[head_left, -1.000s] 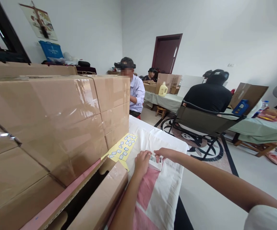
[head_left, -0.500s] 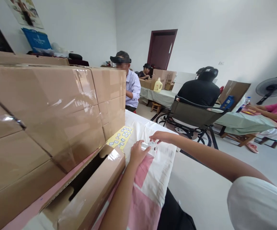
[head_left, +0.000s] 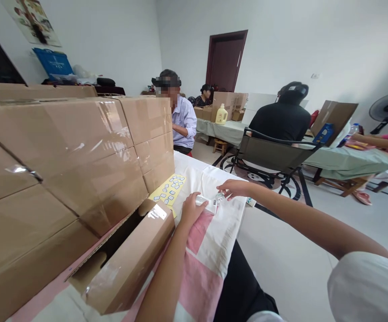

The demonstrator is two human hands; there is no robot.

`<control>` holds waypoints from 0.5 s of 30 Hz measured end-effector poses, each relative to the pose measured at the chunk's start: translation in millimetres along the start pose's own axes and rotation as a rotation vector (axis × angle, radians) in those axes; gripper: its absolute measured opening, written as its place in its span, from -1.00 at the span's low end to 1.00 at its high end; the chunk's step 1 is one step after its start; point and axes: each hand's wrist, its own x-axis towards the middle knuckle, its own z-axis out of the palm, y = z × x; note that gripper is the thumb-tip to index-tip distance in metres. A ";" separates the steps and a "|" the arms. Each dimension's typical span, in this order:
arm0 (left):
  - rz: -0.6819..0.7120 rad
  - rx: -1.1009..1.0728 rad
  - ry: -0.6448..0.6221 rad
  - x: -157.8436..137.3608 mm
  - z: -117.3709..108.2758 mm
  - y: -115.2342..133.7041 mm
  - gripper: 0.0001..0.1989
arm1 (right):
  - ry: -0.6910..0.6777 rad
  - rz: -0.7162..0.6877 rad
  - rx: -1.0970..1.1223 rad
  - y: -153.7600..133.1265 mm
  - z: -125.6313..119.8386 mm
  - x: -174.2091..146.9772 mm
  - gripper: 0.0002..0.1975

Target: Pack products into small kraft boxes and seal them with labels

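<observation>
White box [head_left: 210,207] sits in the left hand [head_left: 191,209], fingers along its far side, thumb on the near; resting on the cloth [head_left: 198,270] or just above it, cannot tell. Right hand [head_left: 236,188]: fingertips drawn together at a clear piece [head_left: 219,197] by the box's right end; pinching or merely touching, cannot tell.

Risk 1: a slack left grip would probably let any tug at the right end swing the box round.

Risk 2: the clear piece looks slick and is met by the tips alone, so it could slip.

Risk 3: creases in the cloth may tilt the box if it is set down.

Farther left, a yellow sheet [head_left: 176,191] bears small labels [head_left: 171,198]; if loose, a brush of the left knuckles might scatter them. Near left, an open carton [head_left: 140,250] lies close to the forearm; a bump could shift it.
</observation>
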 end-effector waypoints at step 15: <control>0.040 -0.455 0.167 -6.3 -23.4 25.5 -0.56 | -0.166 -0.211 0.244 -40.8 41.6 -14.7 -0.57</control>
